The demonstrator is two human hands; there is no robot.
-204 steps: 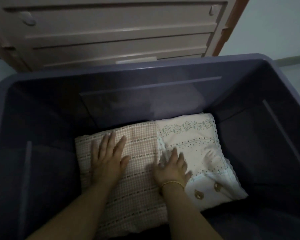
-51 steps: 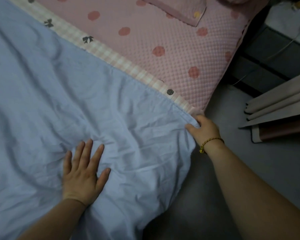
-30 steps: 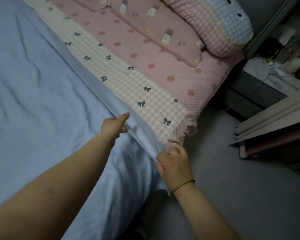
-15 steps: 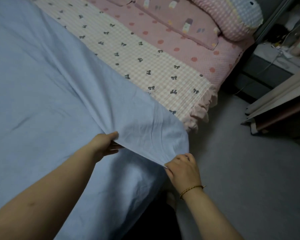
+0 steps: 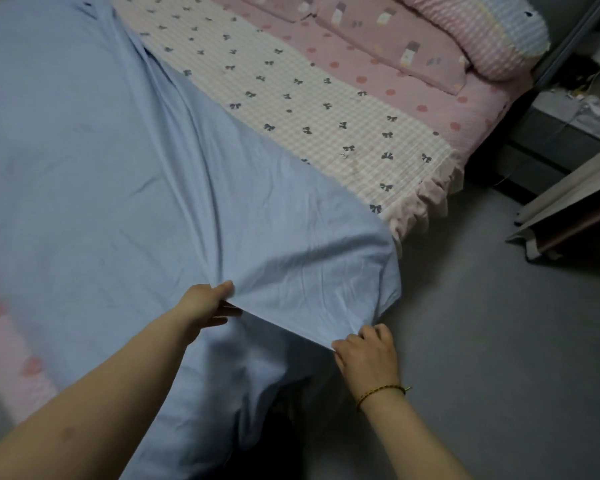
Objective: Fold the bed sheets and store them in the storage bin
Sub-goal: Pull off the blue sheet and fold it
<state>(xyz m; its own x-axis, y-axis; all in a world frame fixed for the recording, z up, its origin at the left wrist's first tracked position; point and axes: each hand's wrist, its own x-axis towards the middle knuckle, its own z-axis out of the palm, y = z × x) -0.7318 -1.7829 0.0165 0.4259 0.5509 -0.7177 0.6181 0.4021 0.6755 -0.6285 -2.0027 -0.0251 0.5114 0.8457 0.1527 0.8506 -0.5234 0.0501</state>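
I'm pinching the edge of the light blue sheet (image 5: 118,188) with both hands, lower centre of the frame. My left hand (image 5: 205,304) is gripping the fold with thumb on top and fingers underneath; my right hand (image 5: 366,351), gold bracelet (image 5: 381,393) on the wrist, is clamping the same edge just to the right. Hands are near each other but not touching, with the edge running between them. The sheet is covering the left and centre of the frame, its corner lifted and draping over the bed's side. A checked bow-print cover (image 5: 309,109) is lying beyond it at upper centre, with a pink dotted blanket (image 5: 395,81) and pillows (image 5: 475,26) at upper right. Grey floor (image 5: 499,341) is filling the right side.
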